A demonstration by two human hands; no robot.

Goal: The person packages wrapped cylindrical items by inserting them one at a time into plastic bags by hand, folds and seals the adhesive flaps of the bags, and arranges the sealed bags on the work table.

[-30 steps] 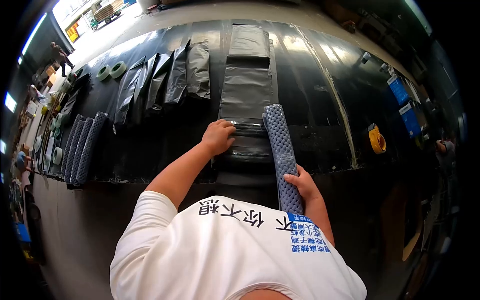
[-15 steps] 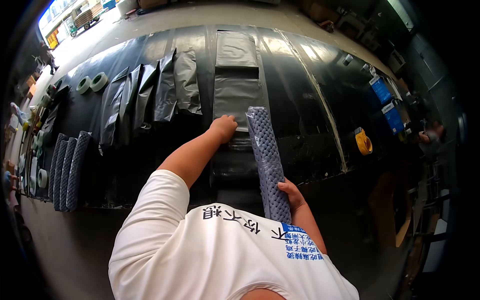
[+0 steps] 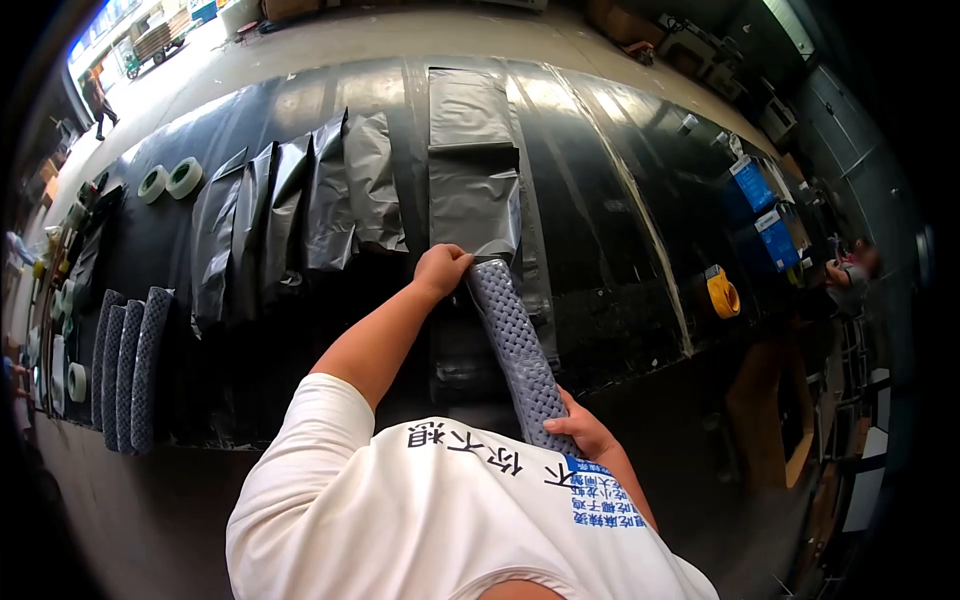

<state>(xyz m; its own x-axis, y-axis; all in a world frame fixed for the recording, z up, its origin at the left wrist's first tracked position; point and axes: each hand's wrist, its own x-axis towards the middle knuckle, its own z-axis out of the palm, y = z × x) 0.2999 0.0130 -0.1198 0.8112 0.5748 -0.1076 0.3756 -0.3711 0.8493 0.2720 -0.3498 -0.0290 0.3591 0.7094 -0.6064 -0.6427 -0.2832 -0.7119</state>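
A long roll of grey woven-pattern material (image 3: 518,350), wrapped in clear film, slants across the table's near edge. Around its lower end is my right hand (image 3: 584,428), thumb on top. The roll's upper end meets the lower edge of a grey plastic bag (image 3: 474,200), which lies flat with other bags beneath or beyond it. My left hand (image 3: 443,270) is closed, pinching the bag's edge beside the roll's tip. Whether the tip is inside the bag's mouth I cannot tell.
Several filled grey bags (image 3: 328,200) lie left of the flat bags. More rolls (image 3: 150,370) rest at the left edge, below tape rolls (image 3: 184,178). A yellow tape roll (image 3: 721,292) and blue boxes (image 3: 776,238) lie right. Another person (image 3: 855,268) is at far right.
The roll's upper end has swung left and now touches the bag's edge. My left hand has lifted that edge slightly. The view has shifted a little.
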